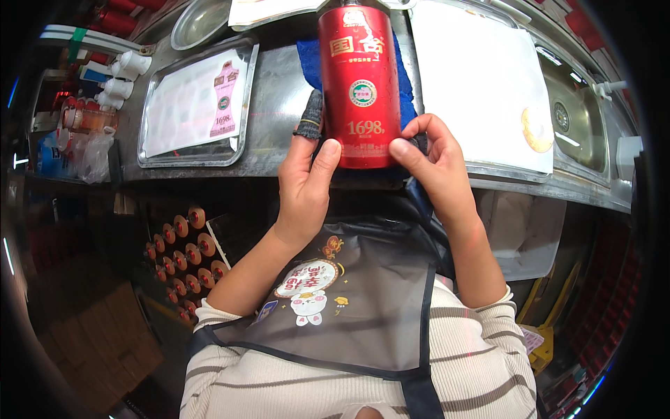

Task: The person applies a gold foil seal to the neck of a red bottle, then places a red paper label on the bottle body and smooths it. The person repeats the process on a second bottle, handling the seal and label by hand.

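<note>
A glossy red bottle (362,119) with gold lettering and a round green-and-white emblem lies or leans in front of me, its base toward me. My left hand (307,171) grips the lower left edge, thumb at the base. A dark knit finger cover sits on one of its fingers. My right hand (440,164) holds the lower right corner between thumb and bent fingers. Some fingertips are hidden behind the bottle. Beneath it a blue cloth (310,63) is spread on the metal counter (272,133).
At left, a metal tray (241,133) holds a white sheet with a pink bottle-shaped decal. White paper (481,91) covers the counter at right, beside a sink (576,119). A metal bowl (199,24) stands at the back left. Several round-ended red items (181,227) are stacked below the counter.
</note>
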`<state>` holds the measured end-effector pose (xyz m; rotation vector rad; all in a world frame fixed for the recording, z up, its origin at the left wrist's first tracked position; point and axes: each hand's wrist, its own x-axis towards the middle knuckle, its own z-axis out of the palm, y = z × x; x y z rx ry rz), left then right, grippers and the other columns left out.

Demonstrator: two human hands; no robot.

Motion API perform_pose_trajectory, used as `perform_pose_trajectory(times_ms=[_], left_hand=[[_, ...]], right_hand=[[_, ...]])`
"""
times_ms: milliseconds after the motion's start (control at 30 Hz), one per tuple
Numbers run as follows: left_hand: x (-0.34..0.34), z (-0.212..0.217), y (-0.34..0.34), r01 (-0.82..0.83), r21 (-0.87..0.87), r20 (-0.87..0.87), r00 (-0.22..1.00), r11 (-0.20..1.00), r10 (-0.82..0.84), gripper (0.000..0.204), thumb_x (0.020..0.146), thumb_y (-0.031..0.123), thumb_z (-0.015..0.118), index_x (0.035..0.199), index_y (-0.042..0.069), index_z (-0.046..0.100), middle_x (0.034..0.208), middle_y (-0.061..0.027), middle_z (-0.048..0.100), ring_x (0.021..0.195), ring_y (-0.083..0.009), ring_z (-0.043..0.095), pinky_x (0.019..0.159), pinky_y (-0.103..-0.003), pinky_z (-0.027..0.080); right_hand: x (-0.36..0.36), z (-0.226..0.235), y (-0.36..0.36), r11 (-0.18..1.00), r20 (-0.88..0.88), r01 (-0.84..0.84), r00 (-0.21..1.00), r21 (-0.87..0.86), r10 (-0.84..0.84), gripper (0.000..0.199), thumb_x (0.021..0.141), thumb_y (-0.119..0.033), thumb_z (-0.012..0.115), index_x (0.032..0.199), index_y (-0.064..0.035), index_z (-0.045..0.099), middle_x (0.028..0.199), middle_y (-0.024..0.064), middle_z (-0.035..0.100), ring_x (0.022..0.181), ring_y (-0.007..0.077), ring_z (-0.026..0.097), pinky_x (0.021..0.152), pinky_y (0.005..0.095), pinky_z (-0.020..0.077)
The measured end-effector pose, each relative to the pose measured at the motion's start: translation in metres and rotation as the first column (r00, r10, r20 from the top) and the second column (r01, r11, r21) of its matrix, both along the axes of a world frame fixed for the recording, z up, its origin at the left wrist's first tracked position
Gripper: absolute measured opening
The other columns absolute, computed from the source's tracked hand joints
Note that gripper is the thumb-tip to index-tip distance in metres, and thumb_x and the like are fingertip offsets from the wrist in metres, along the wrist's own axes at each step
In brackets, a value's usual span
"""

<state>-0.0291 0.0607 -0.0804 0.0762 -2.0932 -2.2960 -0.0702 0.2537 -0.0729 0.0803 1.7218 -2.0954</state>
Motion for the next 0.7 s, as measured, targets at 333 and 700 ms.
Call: perform_pose_trajectory(times_ms=[333,700], left_hand=[[-0.019,-0.002,-0.01,-0.11,-0.41,-0.226,0.974,0.905,0.016,0.043,0.103,0.03,0.052,0.132,-0.001,0.059,0.15,-0.0275,0.043,0.14,-0.0399,0.039,0.116,-0.055,0.017],[-0.011,0.03,-0.007,-0.135,-0.886,-0.324,0.863,0.443,-0.386,0.037,0.091,0.044,0.063,0.082,0.009,0.07,0.16,-0.0269,0.027,0.146,-0.0543,0.019,0.109,-0.075,0.007]], right_hand=[[-0.001,-0.001,0.001,0.998,-0.046,-0.053,0.997,0.039,0.055,0.037,0.086,-0.015,0.078,0.109,-0.0068,0.049,0.106,0.0026,0.055,0.098,0.006,0.054,0.081,0.0192,0.0485],[-0.004,-0.002,0.016,0.998,0.032,-0.063,0.997,-0.021,0.064,0.022,0.088,-0.01,0.07,0.104,-0.0042,0.057,0.1,0.0022,0.06,0.085,0.0051,0.055,0.071,0.0189,0.0436]])
